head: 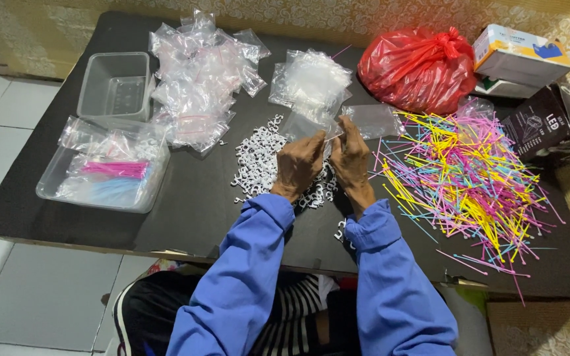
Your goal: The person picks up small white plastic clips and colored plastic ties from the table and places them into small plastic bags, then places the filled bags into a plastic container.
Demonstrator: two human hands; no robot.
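Left hand (300, 161) and right hand (349, 157) meet over mid-counter, fingers pinched on one small clear plastic bag (311, 123) held between them at its upper edge; both hands are closed in a fingertip grasp on it, bag raised just above the pile below. Blue sleeves (252, 264) run back toward the viewer. Directly under and left of the hands: a heap of small white clips (258, 158), spreading beneath both wrists, with a few strays by the right sleeve. Just beyond the hands, a stack of empty clear bags (311, 79); one more flat clear bag (374, 120) lies right of it. To the right, touching nothing held, a wide scatter of thin cable ties (470, 178) in yellow, pink and light blue. Behind that, a knotted red plastic bag (420, 66), bulging. Far right edge: a white carton with yellow and blue panels (519, 56), and dark boxes (549, 122) beside it. Left rear: a mound of filled clear bags (199, 72). Far left: an empty clear tub (115, 86), and nearer, a second clear tub (103, 165) holding bagged pink and blue ties. The black counter (192, 217) carries all of it.
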